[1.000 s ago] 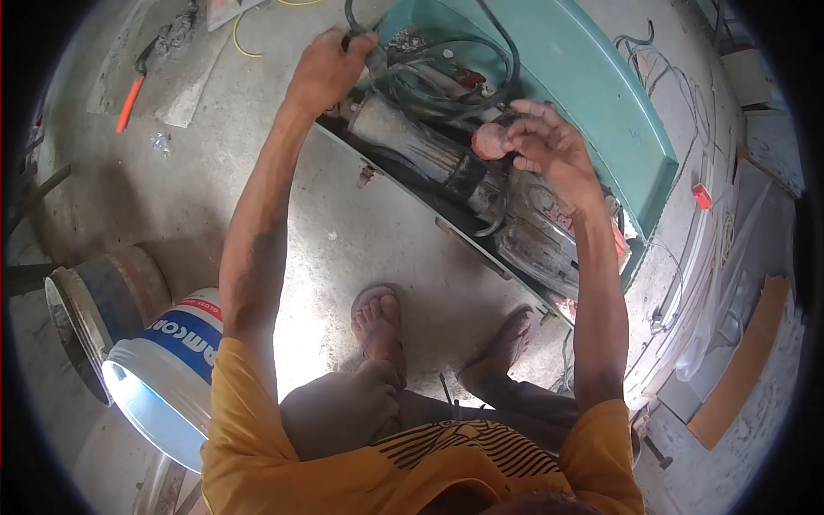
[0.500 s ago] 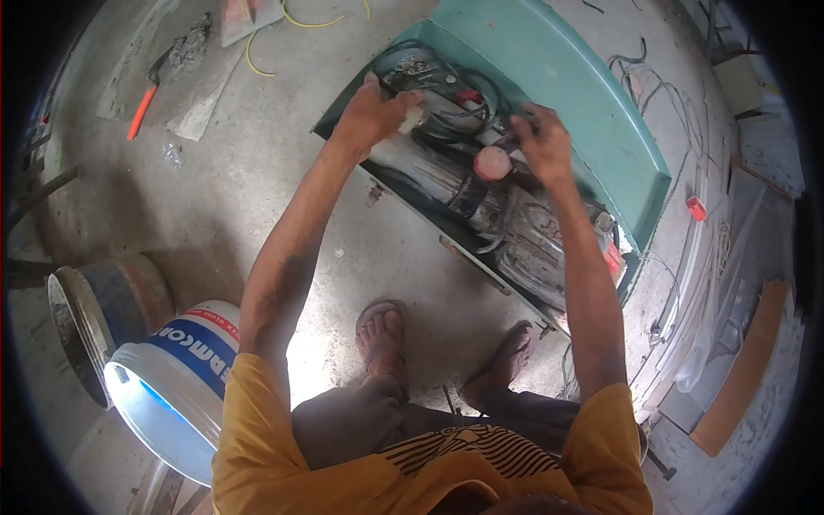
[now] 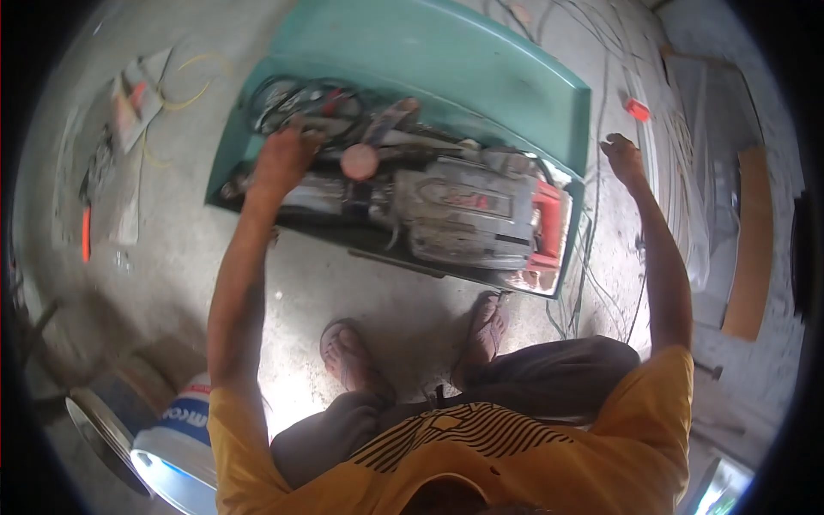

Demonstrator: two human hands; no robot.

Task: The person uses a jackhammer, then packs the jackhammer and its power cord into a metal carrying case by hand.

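Note:
A teal metal toolbox (image 3: 588,129) lies with its lid tipped back, holding a large grey power tool (image 3: 468,210) that looks like a demolition hammer, with a red part (image 3: 547,225) at its right end. Over the left of the box is my left hand (image 3: 285,163), its fingers curled by a pale piece beside the coiled black cable (image 3: 266,99); blur hides what they grip. A cylindrical piece with a round pinkish end (image 3: 359,161) lies across the tool. My right hand (image 3: 625,160) is in the air right of the box, thumb and fingers slightly apart, nothing visible in it.
A red block (image 3: 637,109), wires and a cardboard strip (image 3: 748,245) lie on the right. To the left are an orange-handled tool (image 3: 86,232) and a flat board (image 3: 142,94). Paint buckets (image 3: 176,446) stand at lower left; my sandalled feet are before the box.
My right hand has left the box and moved out to the right. My left hand stays over the box's left part. The view has turned, so the box appears further left and more level.

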